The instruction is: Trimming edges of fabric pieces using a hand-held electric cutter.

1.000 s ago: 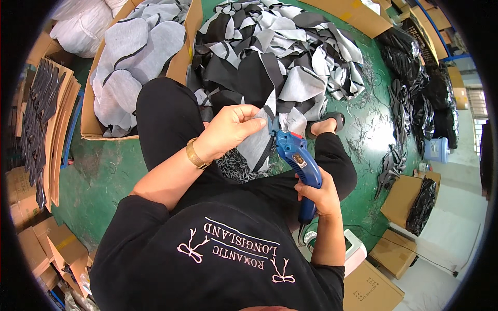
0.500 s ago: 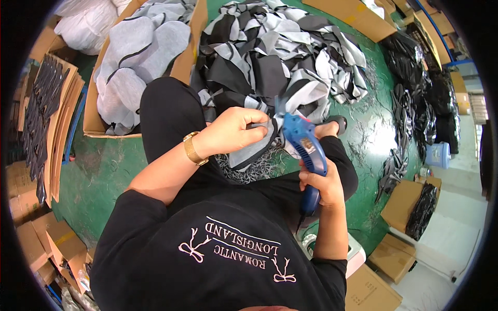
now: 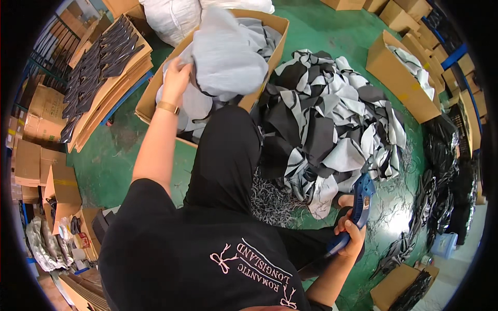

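grey fabric pieces (image 3: 223, 57) in cardboard box (image 3: 275, 31), left hand (image 3: 176, 78) gripping one

Seated person's left hand (image 3: 176, 78) reaches fwd into open cardboard box (image 3: 155, 96), gripping pale grey fabric piece (image 3: 228, 57) on top of the stack inside. Right hand (image 3: 350, 233) low at right, closed round blue handheld electric cutter (image 3: 358, 207). Heap of black-and-white fabric cut pieces (image 3: 327, 119) on floor just right of box, ahead of cutter. Stack of flat cardboard sheets (image 3: 104, 78) left of box. Second cardboard box (image 3: 399, 78) far right, beyond heap.
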Demonstrator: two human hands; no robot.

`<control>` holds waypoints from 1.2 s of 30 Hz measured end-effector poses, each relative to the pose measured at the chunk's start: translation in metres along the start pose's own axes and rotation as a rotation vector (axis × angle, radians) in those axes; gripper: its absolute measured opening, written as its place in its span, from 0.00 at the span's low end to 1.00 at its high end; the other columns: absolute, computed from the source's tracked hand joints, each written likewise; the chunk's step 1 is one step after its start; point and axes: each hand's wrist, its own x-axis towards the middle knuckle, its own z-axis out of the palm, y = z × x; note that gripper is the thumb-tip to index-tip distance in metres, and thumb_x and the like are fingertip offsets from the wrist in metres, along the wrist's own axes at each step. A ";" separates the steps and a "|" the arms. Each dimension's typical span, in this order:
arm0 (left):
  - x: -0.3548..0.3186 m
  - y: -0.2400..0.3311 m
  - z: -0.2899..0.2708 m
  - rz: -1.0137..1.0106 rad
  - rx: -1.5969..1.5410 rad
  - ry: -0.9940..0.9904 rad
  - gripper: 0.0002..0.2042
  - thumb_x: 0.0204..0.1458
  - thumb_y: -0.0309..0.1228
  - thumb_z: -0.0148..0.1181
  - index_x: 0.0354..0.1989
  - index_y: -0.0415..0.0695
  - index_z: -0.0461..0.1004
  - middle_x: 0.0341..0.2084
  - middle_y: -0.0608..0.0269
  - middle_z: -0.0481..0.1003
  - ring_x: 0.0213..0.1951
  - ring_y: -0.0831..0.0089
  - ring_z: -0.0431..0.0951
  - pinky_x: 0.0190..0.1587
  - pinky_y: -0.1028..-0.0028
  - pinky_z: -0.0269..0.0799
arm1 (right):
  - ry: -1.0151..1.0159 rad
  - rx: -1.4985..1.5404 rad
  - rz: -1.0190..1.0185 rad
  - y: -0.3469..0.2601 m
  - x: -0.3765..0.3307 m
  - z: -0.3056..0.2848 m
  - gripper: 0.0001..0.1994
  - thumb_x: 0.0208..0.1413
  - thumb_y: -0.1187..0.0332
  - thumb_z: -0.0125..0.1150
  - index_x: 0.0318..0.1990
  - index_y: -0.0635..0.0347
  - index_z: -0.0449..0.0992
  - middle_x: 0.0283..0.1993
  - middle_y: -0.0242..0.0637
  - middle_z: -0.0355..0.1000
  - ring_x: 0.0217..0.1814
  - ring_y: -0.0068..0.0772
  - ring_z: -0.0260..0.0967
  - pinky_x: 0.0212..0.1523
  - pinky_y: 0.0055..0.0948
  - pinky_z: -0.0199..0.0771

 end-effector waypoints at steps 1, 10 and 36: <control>0.016 -0.012 -0.020 0.237 0.443 0.174 0.22 0.52 0.38 0.60 0.53 0.39 0.69 0.46 0.54 0.70 0.50 0.63 0.69 0.53 0.70 0.64 | -0.008 0.001 -0.009 0.001 0.004 0.000 0.19 0.42 0.70 0.61 0.43 0.65 0.65 0.26 0.33 0.61 0.25 0.25 0.60 0.22 0.23 0.65; 0.102 -0.029 0.087 0.448 1.476 -0.170 0.40 0.41 0.64 0.58 0.64 0.65 0.59 0.67 0.47 0.47 0.69 0.48 0.41 0.62 0.37 0.39 | 0.176 -0.073 0.129 0.013 0.030 0.002 0.18 0.41 0.71 0.63 0.41 0.68 0.66 0.23 0.35 0.63 0.22 0.27 0.63 0.23 0.27 0.67; 0.043 -0.249 0.006 -0.559 1.764 -1.228 0.31 0.46 0.50 0.58 0.59 0.50 0.66 0.59 0.35 0.59 0.59 0.45 0.64 0.57 0.58 0.64 | 0.387 -0.155 0.163 0.005 0.095 0.002 0.26 0.38 0.61 0.67 0.44 0.68 0.66 0.23 0.31 0.61 0.24 0.22 0.60 0.22 0.22 0.63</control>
